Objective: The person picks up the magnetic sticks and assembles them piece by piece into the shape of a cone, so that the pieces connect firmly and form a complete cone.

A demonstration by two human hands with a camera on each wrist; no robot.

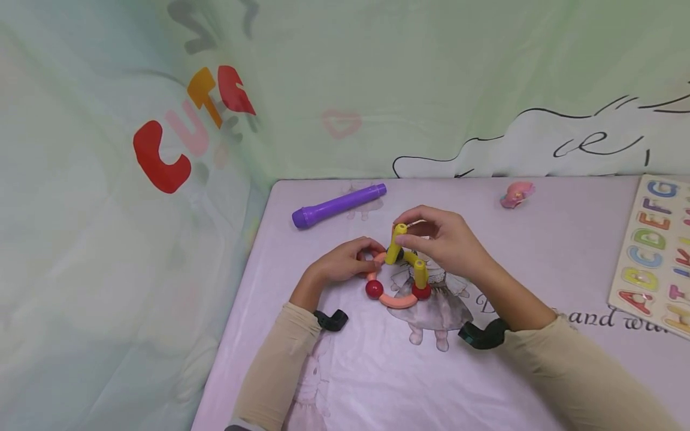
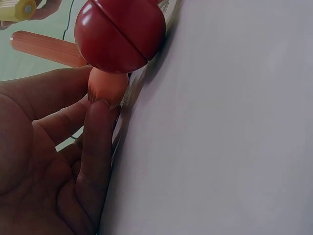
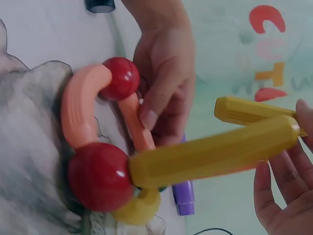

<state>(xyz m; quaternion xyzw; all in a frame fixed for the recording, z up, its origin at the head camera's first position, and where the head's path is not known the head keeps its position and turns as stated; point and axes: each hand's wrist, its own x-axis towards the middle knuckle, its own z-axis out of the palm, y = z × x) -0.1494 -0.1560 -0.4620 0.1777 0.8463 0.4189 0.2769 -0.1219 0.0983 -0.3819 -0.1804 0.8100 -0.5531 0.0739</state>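
A ring of curved orange sticks (image 1: 399, 301) and a curved yellow stick (image 1: 411, 258) lies on the table, joined by a red ball (image 1: 374, 290), a second red ball (image 3: 100, 176) and a dark ball (image 1: 399, 254). One yellow stick (image 1: 420, 274) stands up from the second red ball. My left hand (image 1: 345, 260) pinches an orange stick (image 2: 106, 87) of the ring between thumb and fingers. Above the dark ball, my right hand (image 1: 444, 239) holds another yellow stick (image 1: 396, 244), slightly tilted. Whether its lower end touches the ball cannot be told.
Behind the ring lies a purple tube-shaped toy (image 1: 339, 205). A small pink object (image 1: 517, 194) sits toward the back right. At the right edge is an alphabet board (image 1: 654, 254). A printed curtain (image 1: 345, 90) hangs behind the table (image 1: 377, 371).
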